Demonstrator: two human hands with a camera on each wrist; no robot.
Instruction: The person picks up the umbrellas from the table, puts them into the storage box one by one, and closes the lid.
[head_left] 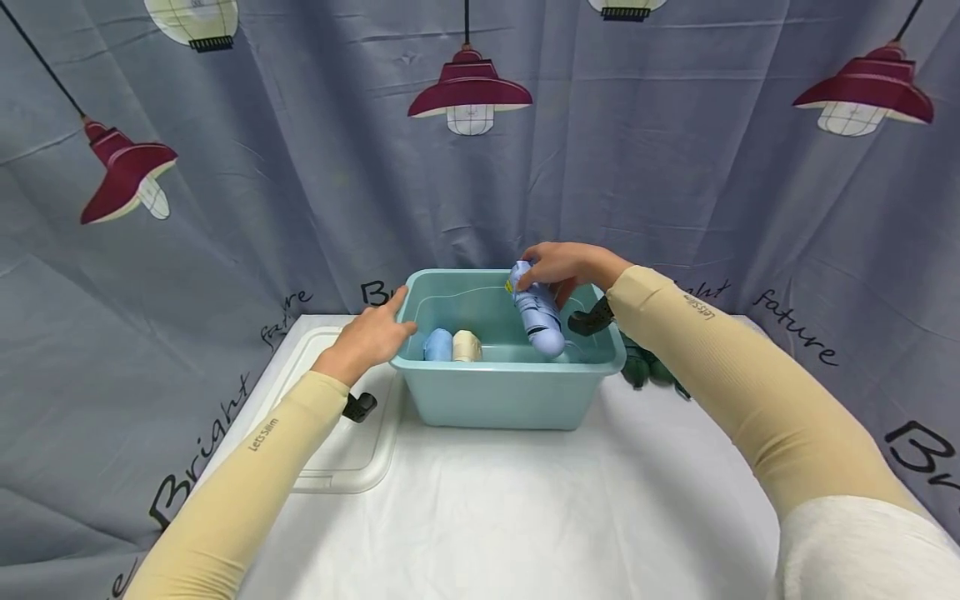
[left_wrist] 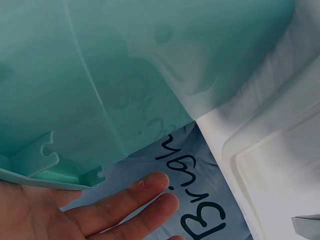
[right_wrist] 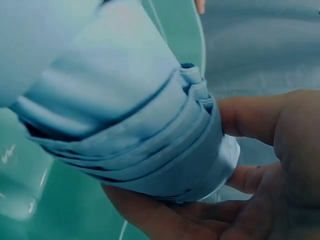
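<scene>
My right hand [head_left: 566, 262] grips a folded light-blue umbrella [head_left: 538, 312] near its upper end, tilted over the right part of a teal plastic bin [head_left: 495, 400]. In the right wrist view, the thumb and fingers curl round the pleated fabric of the umbrella [right_wrist: 145, 135]. My left hand [head_left: 372, 337] rests at the bin's left rim with its fingers extended. The left wrist view shows those straight fingers [left_wrist: 125, 205] beside the rim. Inside the bin, at the left, a blue rounded item [head_left: 438, 345] and a cream one [head_left: 467, 346] stand side by side; their lower parts are hidden.
A white lid [head_left: 352, 450] lies on the white-covered table [head_left: 510, 517], left of the bin. Dark green items [head_left: 647, 367] sit to the bin's right, partly behind my right forearm. A grey printed curtain [head_left: 600, 167] hangs behind.
</scene>
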